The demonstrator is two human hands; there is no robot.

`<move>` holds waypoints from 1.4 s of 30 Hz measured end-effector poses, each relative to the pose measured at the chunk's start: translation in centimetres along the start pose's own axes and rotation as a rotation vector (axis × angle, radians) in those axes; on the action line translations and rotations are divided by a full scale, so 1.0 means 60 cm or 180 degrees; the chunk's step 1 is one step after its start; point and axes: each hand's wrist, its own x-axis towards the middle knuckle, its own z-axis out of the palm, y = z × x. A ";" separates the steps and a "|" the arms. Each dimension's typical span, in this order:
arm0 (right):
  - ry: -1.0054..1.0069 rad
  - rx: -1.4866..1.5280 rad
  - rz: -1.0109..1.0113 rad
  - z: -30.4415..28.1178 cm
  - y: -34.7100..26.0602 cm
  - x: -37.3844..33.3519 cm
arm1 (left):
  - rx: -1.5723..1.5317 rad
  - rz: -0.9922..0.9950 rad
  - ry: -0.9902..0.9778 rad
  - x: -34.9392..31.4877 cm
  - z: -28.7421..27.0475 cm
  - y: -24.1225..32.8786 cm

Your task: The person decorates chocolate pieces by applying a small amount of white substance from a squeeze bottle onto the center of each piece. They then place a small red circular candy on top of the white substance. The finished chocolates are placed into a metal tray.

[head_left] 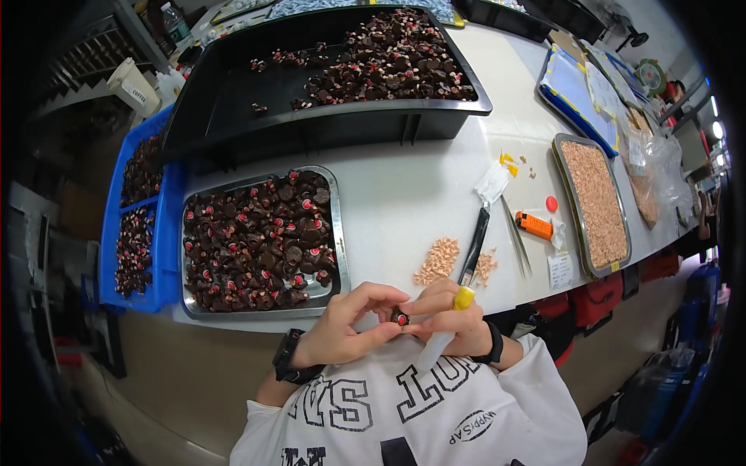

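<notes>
Left hand [346,320] pinched a small dark piece [399,318] with a red-and-white face between thumb and fingertips, in front of the chest, just off the table [388,186] edge. Right hand [458,325] had its fingers wrapped around a yellow-capped bottle [437,348], translucent white, tilted; its fingertips met the left's near the piece, exact contact hard to tell. Writing: shirt [474,392] carried big black outlined capitals plus a small oval logo; paper cup [134,89] at upper left had dark capitals; printed slip [559,270] near the right table edge, print too small to read; orange container [534,225] bore dark marks, unreadable. Metal tray [339,225] at left held many similar dark pieces [256,245]. Pale crumbs [437,260] lay beyond the hands, beside a black-handled tool [475,241].
</notes>
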 end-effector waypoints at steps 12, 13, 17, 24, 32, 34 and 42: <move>0.0312 0.0265 -0.0071 -0.002 -0.005 0.005 | 0.0901 -0.0106 0.0232 -0.024 -0.002 0.065; 0.0203 0.0206 -0.0022 -0.008 -0.003 0.002 | 0.1185 0.0218 0.0103 -0.040 -0.023 0.092; -0.0058 0.0388 0.0155 -0.011 0.003 -0.004 | 0.2425 0.0326 0.2638 -0.137 -0.127 0.176; -0.0262 0.0255 0.0177 -0.005 -0.003 0.012 | 0.3150 -0.1231 0.2939 -0.169 -0.297 0.215; -0.0348 0.0087 0.0195 -0.009 -0.002 0.013 | 0.4650 -0.1180 0.1142 -0.042 -0.198 0.143; -0.0363 0.0097 0.0218 -0.004 -0.002 0.011 | 0.4737 -0.1502 0.1211 -0.036 -0.232 0.141; -0.0322 0.0029 0.0183 -0.003 0.000 0.017 | 0.4160 -0.1839 0.0643 -0.036 -0.258 0.109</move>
